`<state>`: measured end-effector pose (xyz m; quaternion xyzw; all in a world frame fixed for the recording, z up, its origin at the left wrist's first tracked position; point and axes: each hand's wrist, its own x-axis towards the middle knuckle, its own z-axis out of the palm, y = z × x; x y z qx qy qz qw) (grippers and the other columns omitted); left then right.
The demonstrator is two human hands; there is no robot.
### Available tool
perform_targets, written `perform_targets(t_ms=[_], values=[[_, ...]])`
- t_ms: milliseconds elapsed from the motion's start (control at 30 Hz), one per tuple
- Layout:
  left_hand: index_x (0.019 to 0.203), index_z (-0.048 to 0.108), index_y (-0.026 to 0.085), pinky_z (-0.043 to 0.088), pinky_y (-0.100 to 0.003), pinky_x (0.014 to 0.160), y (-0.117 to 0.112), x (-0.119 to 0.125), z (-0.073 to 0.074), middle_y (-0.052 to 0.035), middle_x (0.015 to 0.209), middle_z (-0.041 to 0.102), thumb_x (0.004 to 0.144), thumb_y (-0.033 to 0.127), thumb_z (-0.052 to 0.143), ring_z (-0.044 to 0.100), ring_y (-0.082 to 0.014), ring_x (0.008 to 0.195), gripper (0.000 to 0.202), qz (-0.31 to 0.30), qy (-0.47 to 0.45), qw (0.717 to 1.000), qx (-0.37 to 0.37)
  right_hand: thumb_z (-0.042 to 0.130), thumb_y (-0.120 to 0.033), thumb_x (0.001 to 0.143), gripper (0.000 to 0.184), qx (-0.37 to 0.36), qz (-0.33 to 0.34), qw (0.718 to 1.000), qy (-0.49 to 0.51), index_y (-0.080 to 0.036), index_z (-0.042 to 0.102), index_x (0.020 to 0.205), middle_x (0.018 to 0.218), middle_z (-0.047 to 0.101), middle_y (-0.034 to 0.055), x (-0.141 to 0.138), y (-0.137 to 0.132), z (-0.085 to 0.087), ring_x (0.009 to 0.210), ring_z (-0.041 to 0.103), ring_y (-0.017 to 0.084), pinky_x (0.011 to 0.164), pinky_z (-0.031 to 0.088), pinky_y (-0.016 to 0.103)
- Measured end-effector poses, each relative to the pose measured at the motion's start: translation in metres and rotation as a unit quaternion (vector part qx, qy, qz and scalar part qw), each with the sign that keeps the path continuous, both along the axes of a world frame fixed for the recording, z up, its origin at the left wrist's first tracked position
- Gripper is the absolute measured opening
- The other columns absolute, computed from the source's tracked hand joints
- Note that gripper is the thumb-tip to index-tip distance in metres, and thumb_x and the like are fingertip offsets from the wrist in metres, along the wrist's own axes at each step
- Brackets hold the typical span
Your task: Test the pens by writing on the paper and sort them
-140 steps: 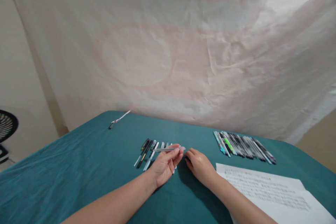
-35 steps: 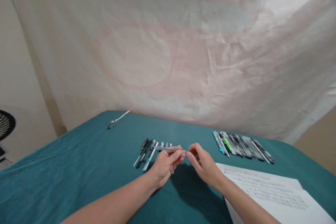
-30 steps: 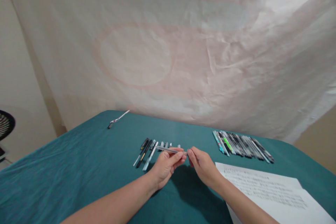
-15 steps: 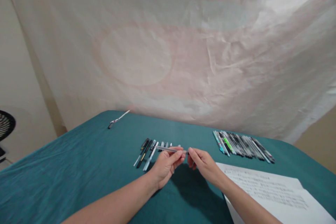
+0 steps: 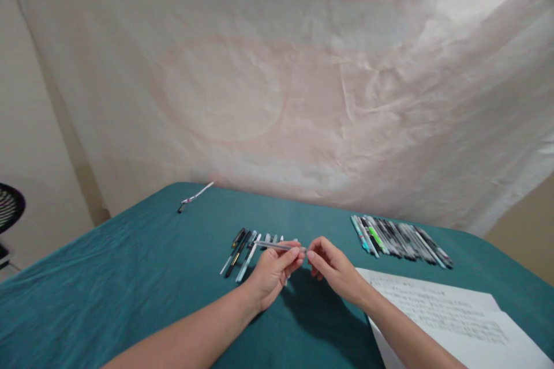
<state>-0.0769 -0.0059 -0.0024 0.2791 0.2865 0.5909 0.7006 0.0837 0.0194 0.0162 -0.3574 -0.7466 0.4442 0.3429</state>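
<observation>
A slim, clear grey pen [image 5: 277, 246] is held nearly level above the table, pinched between the thumb and fingers of my left hand [image 5: 277, 271]. My right hand [image 5: 331, 265] is closed in a pinch at the pen's right end. Its fingertips cover that end, so the tip's detail is hidden. Behind and to the left of my left hand, several loose pens [image 5: 240, 251] lie on the teal cloth [image 5: 130, 277], some dark, some white or pale blue. My left hand partly covers others in that group.
A tight row of pens [image 5: 398, 239], one bright green, lies at the back right. Paper with handwriting [image 5: 437, 311] rests under my right forearm. A pen-like item with a white strip [image 5: 194, 196] lies far left. A fan [image 5: 11, 207] stands beyond the left edge.
My right hand has shifted slightly, its fingers curling differently at the pen's right end. My left hand and the pen have barely moved.
</observation>
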Motion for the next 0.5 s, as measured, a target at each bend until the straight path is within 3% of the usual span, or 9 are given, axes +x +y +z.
perform_targets(t_ms=[133,233,333,500], values=[[0.087,0.063,0.01,0.051,-0.016,0.07,-0.0006,-0.0001,0.0002,-0.0049,0.077,0.067,0.069,0.013,0.07,0.062,-0.0087,0.07,0.02,0.0,0.008,1.0,-0.001,0.038,-0.044,0.087,0.032,0.056,-0.008,0.998,-0.03,-0.018,0.05,0.073,0.061,0.051,-0.0021,-0.0009,0.0002,-0.0006,0.055,0.05,0.011,0.053,0.04,0.021],[0.087,0.063,0.011,0.05,-0.017,0.071,-0.0019,0.0002,0.0009,-0.0044,0.077,0.067,0.069,0.014,0.07,0.062,-0.0091,0.071,0.02,-0.003,0.011,1.0,0.0,0.031,-0.047,0.088,0.044,0.031,-0.011,0.999,-0.031,-0.017,0.049,0.062,0.056,0.05,-0.0011,-0.001,0.002,-0.0016,0.053,0.049,0.011,0.053,0.04,0.022],[0.088,0.063,0.011,0.05,-0.017,0.071,-0.0023,0.0002,0.0016,-0.0044,0.078,0.067,0.07,0.014,0.07,0.062,-0.009,0.071,0.02,-0.003,0.006,1.0,0.0,0.033,-0.05,0.087,0.041,-0.012,-0.01,1.0,-0.007,-0.017,0.051,0.07,0.06,0.052,-0.0009,0.0007,0.0022,0.0006,0.054,0.051,0.011,0.05,0.041,0.022],[0.088,0.063,0.011,0.05,-0.017,0.07,-0.0023,0.0003,0.0023,-0.0043,0.078,0.067,0.069,0.013,0.07,0.062,-0.0089,0.071,0.02,0.001,0.011,1.0,-0.001,0.039,-0.047,0.086,0.032,0.031,-0.006,0.999,-0.028,-0.018,0.05,0.078,0.062,0.054,-0.0013,0.0021,0.0004,0.003,0.056,0.052,0.011,0.05,0.041,0.021]])
